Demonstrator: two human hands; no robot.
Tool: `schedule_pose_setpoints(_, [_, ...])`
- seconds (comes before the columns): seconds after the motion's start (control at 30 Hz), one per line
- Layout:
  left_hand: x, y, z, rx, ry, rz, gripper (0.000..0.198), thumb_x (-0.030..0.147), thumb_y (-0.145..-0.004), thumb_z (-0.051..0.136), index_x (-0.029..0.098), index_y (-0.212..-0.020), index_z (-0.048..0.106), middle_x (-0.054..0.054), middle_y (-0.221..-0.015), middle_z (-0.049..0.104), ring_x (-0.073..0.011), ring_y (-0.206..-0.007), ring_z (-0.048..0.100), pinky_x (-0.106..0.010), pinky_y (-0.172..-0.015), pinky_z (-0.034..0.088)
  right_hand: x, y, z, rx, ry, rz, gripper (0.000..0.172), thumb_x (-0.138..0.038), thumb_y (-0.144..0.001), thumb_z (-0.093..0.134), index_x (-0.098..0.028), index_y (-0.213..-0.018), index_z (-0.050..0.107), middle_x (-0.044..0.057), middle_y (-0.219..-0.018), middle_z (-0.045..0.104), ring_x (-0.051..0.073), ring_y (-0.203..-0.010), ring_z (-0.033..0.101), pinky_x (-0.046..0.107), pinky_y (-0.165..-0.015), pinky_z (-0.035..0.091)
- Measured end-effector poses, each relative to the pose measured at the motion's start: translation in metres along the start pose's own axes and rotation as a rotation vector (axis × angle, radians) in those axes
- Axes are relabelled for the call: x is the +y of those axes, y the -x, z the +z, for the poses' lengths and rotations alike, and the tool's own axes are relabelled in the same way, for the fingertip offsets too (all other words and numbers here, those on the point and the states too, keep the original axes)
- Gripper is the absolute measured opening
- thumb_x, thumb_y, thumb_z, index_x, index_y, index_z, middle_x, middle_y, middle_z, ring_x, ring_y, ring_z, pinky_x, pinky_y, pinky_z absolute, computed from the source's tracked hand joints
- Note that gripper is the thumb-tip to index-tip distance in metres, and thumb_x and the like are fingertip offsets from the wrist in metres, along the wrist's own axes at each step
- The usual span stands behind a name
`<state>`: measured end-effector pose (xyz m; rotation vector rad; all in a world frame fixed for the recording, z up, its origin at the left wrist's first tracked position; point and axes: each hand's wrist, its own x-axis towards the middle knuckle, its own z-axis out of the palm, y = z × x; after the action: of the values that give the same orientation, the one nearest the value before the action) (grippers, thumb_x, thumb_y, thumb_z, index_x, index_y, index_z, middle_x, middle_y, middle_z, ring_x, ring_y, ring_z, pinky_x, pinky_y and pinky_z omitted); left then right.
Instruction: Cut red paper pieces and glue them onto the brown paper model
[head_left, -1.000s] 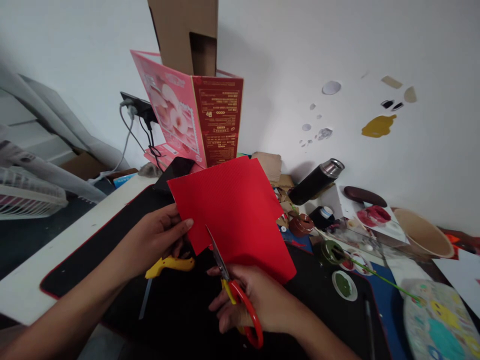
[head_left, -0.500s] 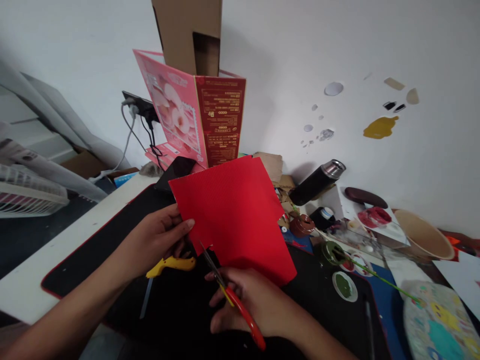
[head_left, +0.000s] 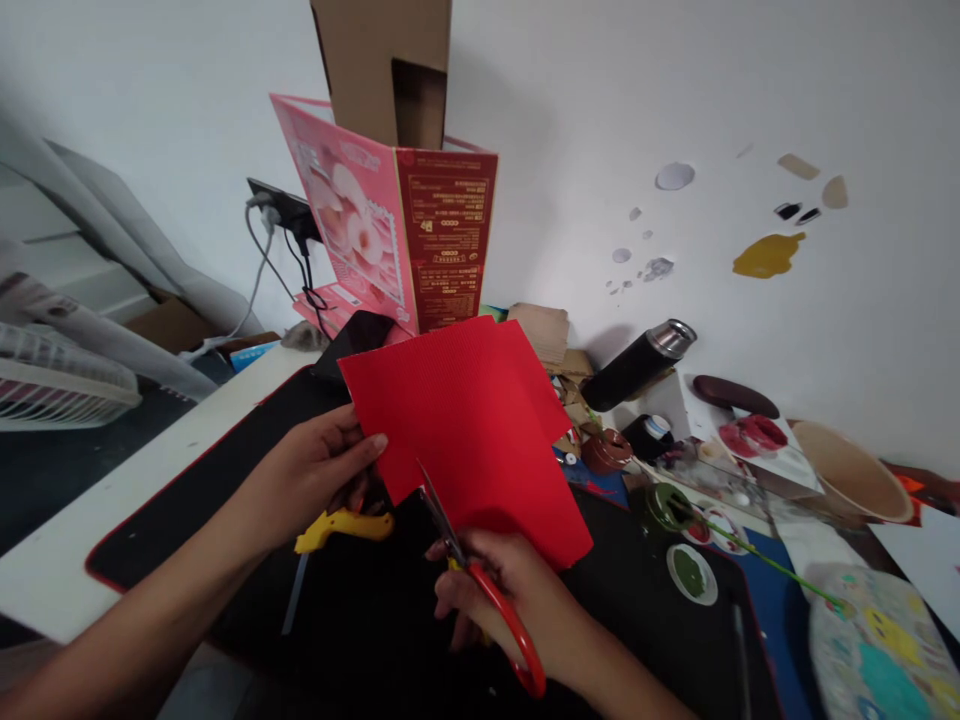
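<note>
Currently, left hand (head_left: 324,458) pinches red corrugated card (head_left: 469,425); right hand (head_left: 525,590) grips red-handled scissors (head_left: 481,575). Slack pinching could let the card twist, skewing cuts.

White table (head_left: 184,447): black mat (head_left: 360,620) on top, bearing yellow tool (head_left: 345,526), green-paint dish (head_left: 691,574).

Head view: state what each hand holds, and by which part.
The left hand pinches the red sheet near its left edge, thumb on the near face. The right hand holds the scissors by the red-and-yellow handles.
</note>
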<state>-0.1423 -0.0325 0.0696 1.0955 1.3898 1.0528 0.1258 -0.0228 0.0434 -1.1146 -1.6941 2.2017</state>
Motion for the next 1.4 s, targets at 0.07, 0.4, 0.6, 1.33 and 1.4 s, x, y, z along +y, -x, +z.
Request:
schedule_pose_setpoints(0.07, [0.001, 0.000, 0.000, -0.011, -0.005, 0.003, 0.038, 0.051, -0.094, 0.067, 0.019, -0.115, 0.066, 0.003, -0.063, 0.068, -0.0102, -0.042, 0.055, -0.018, -0.037, 0.034, 0.000, 0.000, 0.000, 0.000, -0.014, 0.009, 0.056, -0.062, -0.092, 0.076, -0.016, -0.123, 0.068, 0.002, -0.085, 0.072, 0.011, -0.057, 0.066, 0.022, -0.056, 0.052])
schedule_pose_setpoints(0.4, [0.007, 0.007, 0.004, -0.024, -0.015, -0.007, 0.036, 0.051, -0.094, 0.068, 0.020, -0.110, 0.066, 0.003, -0.063, 0.065, -0.0098, -0.043, 0.051, -0.019, -0.038, 0.032, -0.009, -0.013, 0.005, -0.033, -0.117, 0.025, 0.072, -0.077, -0.086, 0.072, -0.015, -0.122, 0.064, 0.000, -0.079, 0.070, 0.010, -0.051, 0.063, 0.022, -0.049, 0.049])
schedule_pose_setpoints(0.6, [0.008, 0.010, 0.008, -0.022, 0.009, 0.023, 0.032, 0.052, -0.095, 0.068, 0.021, -0.099, 0.064, 0.003, -0.065, 0.064, -0.0104, -0.047, 0.053, -0.020, -0.042, 0.038, -0.021, -0.017, 0.007, -0.020, -0.080, 0.007, 0.066, -0.075, -0.088, 0.072, -0.016, -0.118, 0.065, -0.001, -0.077, 0.068, 0.010, -0.050, 0.062, 0.022, -0.050, 0.049])
schedule_pose_setpoints(1.33, [0.010, 0.002, -0.002, -0.018, 0.025, 0.046, 0.040, 0.053, -0.089, 0.073, 0.018, -0.109, 0.071, -0.003, -0.067, 0.070, -0.0139, -0.047, 0.057, -0.021, -0.040, 0.039, -0.013, -0.028, 0.009, 0.103, 0.013, -0.013, 0.044, -0.059, -0.090, 0.079, -0.019, -0.104, 0.063, -0.010, -0.053, 0.053, 0.008, -0.035, 0.044, 0.017, -0.033, 0.037])
schedule_pose_setpoints(1.4, [0.014, -0.004, -0.013, 0.051, 0.011, 0.081, 0.050, 0.054, -0.087, 0.076, 0.016, -0.119, 0.072, -0.002, -0.067, 0.070, -0.0143, -0.048, 0.056, -0.022, -0.041, 0.041, -0.012, -0.028, 0.009, 0.112, 0.010, -0.009, 0.045, -0.059, -0.088, 0.080, -0.019, -0.102, 0.064, -0.010, -0.053, 0.052, 0.008, -0.035, 0.044, 0.017, -0.033, 0.037])
